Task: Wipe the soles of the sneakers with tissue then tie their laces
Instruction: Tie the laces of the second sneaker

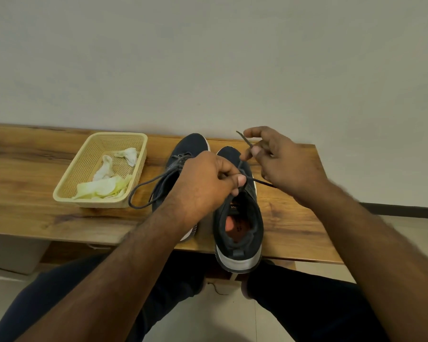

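Two dark sneakers side by side on the wooden bench (294, 218), toes to the wall. Right sneaker (237, 218) nearest, heel hanging just over the near edge, orange insole showing in the opening. Left sneaker (183, 154) just beside it, mostly hidden under the left forearm, toe poking out beyond the knuckles.

Left hand (208, 183) down over the right sneaker's lacing, fingers curled, thumb and forefinger pinching the lace (262, 181) right at the crossing above the tongue. One dark end trailing out to the right from that pinch, across the bench top.

Right hand (282, 164) up and beyond the right sneaker's toe, lifted clear of it, thumb and fingers pinching the other lace end (244, 138), tip pointing up and left toward the wall. Remaining fingers loosely curled.

Left sneaker's lace (143, 191) lying loose, looping out over the bench toward the basket (67, 191).

Basket cream-coloured, perforated, well to the left of both shoes, touching neither. Inside, crumpled tissues (104, 178), white and pale yellow-green.

Dark trouser legs below, either side of the bench edge.
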